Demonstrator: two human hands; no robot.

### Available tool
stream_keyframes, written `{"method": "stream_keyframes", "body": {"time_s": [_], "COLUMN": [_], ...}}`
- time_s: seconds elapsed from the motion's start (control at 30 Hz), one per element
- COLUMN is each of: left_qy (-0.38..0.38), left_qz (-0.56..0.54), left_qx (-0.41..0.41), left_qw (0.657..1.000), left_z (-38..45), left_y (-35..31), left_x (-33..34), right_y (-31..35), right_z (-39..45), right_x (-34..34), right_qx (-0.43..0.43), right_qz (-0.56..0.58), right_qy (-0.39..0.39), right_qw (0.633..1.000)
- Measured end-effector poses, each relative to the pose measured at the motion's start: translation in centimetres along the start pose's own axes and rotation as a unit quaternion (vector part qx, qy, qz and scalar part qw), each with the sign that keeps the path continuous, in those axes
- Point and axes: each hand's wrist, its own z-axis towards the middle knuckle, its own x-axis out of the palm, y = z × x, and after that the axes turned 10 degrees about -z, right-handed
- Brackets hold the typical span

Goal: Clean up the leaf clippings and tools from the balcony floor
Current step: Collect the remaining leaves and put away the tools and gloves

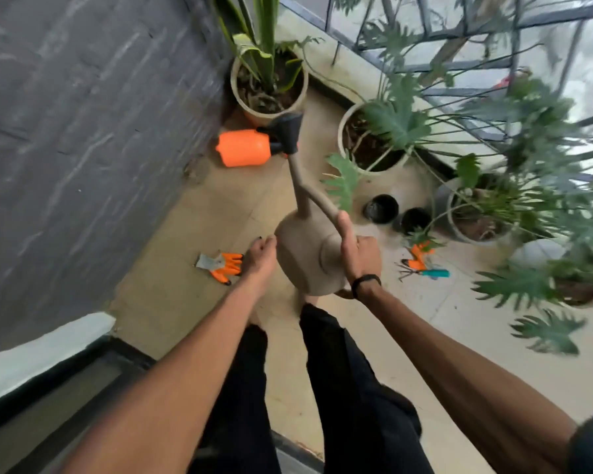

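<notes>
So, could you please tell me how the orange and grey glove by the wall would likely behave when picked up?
The glove lies crumpled flat on the floor, so it probably hangs floppy. Being thin fabric, it likely weighs little. Its coated orange fingers may grip rather than slip.

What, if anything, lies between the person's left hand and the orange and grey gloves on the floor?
Nothing visible. The left hand hangs just right of the gloves, with only bare floor below and between them. The watering can, held by the right hand, is on the hand's far side.
</notes>
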Motion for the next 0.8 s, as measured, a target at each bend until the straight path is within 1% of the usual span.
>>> {"method": "stream_keyframes", "body": {"time_s": [0.07,0.17,0.27,0.33,0.4,0.43,0.5,0.57,0.63,0.73,0.8], "left_qy": [0.006,0.001,-0.002,0.005,0.024,0.046,0.106,0.151,0.184,0.225,0.248], "left_qz": [-0.009,-0.058,-0.058,-0.057,-0.077,-0.09,-0.096,-0.079,-0.06,-0.01,0.02], "left_qx": [0.004,-0.006,0.015,0.005,-0.026,-0.04,-0.047,-0.037,-0.026,-0.027,-0.034], "left_qw": [1.0,0.998,0.998,0.998,0.996,0.994,0.989,0.985,0.981,0.974,0.968], "left_z": [-2.7,-7.3,-12.2,-14.1,-15.5,-17.1,-22.4,-27.0,-30.3,-35.1,-38.1], "left_y": [0.3,-0.2,-0.5,0.7,2.5,2.8,3.2,4.1,5.9,8.5,10.8], "left_x": [-0.3,-0.3,0.6,1.5,2.8,3.5,6.0,8.9,11.6,16.0,18.9], "right_y": [-0.5,-1.7,-3.6,-5.7,-8.5,-9.9,-13.4,-17.3,-21.1,-26.5,-30.2], "right_z": [-2.4,-6.0,-9.7,-12.3,-14.8,-15.8,-18.3,-21.2,-23.8,-27.3,-29.1], "right_x": [-3.1,-8.0,-13.1,-16.3,-19.0,-20.0,-22.1,-24.1,-26.1,-29.9,-32.3], "right_qx": [-0.028,-0.083,-0.137,-0.168,-0.196,-0.21,-0.229,-0.219,-0.21,-0.214,-0.214], "right_qz": [-0.001,0.009,0.029,0.025,0.013,0.009,0.004,0.006,0.0,-0.011,-0.036], "right_qy": [0.004,0.005,0.003,-0.007,-0.024,-0.034,-0.072,-0.11,-0.15,-0.228,-0.256], "right_qw": [1.0,0.997,0.99,0.986,0.98,0.977,0.971,0.969,0.966,0.95,0.942]}}
